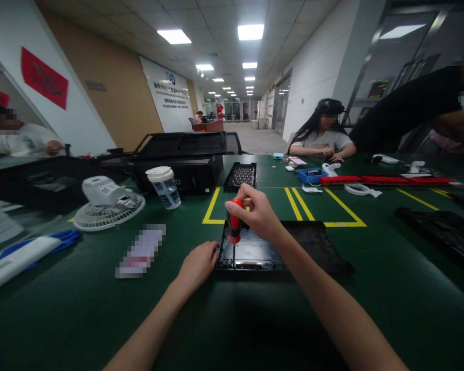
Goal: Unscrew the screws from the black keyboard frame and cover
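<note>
A red and black screwdriver (235,221) stands nearly upright, its thin shaft pointing down at the left part of a black plastic panel (294,247). My right hand (257,208) is closed around the top of the screwdriver's handle. The panel lies flat on the green table before me, with raised edges and a shiny inner face. At its left edge, my left hand (201,260) grips the rim, the fingertips partly hidden. Near the front edge of the panel, below the tip, is a light metallic strip (249,265). Whether the tip sits in a screw is too small to tell.
Left of me are a phone (141,251), a white fan (109,203) and a lidded cup of water (164,186). Behind stand a black case (178,172) and a tray of small parts (240,176). A blue bin (310,175) and another black panel (444,237) lie right; people sit beyond.
</note>
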The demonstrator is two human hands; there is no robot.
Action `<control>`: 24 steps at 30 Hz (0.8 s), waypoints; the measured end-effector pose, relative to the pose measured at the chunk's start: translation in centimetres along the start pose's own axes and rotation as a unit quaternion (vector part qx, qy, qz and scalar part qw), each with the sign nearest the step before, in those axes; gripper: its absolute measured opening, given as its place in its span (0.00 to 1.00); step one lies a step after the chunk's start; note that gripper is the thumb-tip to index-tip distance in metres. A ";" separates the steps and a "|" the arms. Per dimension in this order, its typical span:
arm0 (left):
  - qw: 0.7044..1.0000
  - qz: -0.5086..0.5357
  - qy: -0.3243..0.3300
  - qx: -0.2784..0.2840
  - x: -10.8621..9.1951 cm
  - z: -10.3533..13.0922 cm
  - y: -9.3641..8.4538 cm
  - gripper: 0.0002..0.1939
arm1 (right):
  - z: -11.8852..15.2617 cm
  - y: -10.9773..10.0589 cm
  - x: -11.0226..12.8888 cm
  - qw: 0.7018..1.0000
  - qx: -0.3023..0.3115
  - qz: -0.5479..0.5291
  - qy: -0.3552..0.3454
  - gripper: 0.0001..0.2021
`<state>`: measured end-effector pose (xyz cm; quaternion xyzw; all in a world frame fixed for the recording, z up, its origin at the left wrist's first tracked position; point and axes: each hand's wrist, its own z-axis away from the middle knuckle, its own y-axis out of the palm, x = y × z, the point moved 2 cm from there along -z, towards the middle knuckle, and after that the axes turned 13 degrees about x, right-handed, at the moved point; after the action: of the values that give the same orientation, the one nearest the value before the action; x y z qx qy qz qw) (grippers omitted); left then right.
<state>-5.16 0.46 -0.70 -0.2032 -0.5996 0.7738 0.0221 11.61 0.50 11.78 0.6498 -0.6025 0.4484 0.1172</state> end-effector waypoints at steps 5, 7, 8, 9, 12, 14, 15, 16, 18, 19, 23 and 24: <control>1.000 -0.001 -0.001 -0.001 0.2 -0.2 0.3 0.16 | 0.3 0.2 0.3 0.998 -0.024 0.047 0.021 0.13; 1.000 -0.002 0.004 -0.004 0.3 -0.2 0.4 0.16 | 0.4 0.3 0.5 0.996 -0.038 0.075 0.030 0.14; 1.000 -0.002 0.007 -0.006 0.4 -0.2 0.4 0.16 | 0.4 0.4 0.6 0.994 -0.047 0.090 0.033 0.14; 1.000 -0.002 0.008 -0.007 0.4 -0.2 0.4 0.16 | 0.5 0.5 0.8 0.992 -0.055 0.106 0.035 0.14; 1.000 -0.001 0.007 -0.005 0.3 -0.1 0.3 0.16 | 0.5 0.8 1.1 0.985 -0.082 0.150 0.034 0.14; 1.000 0.000 0.002 -0.001 0.2 -0.1 0.3 0.16 | 0.6 0.9 1.2 0.978 -0.100 0.180 0.031 0.14; 1.000 0.001 0.000 0.000 0.2 -0.1 0.2 0.16 | 0.6 1.0 1.3 0.975 -0.109 0.193 0.029 0.14; 1.000 0.002 -0.002 0.001 0.1 -0.1 0.2 0.16 | 0.7 1.1 1.3 0.971 -0.117 0.206 0.027 0.14; 1.000 0.004 -0.003 0.000 0.1 -0.1 0.2 0.16 | 0.8 1.3 1.4 0.965 -0.131 0.227 0.024 0.14; 1.000 0.003 -0.002 -0.002 0.1 0.0 0.2 0.16 | 0.8 1.4 1.4 0.961 -0.139 0.237 0.023 0.15; 1.000 0.000 0.006 -0.010 0.1 0.0 0.1 0.15 | 1.0 1.7 1.6 0.946 -0.171 0.274 0.024 0.15; 1.000 -0.001 0.008 -0.011 0.1 0.0 0.1 0.15 | 1.0 1.8 1.6 0.942 -0.178 0.283 0.024 0.15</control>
<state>-5.20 0.42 -0.85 -0.2093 -0.6076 0.7657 0.0253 10.30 -1.71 11.65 0.4099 -0.8283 0.3647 0.1136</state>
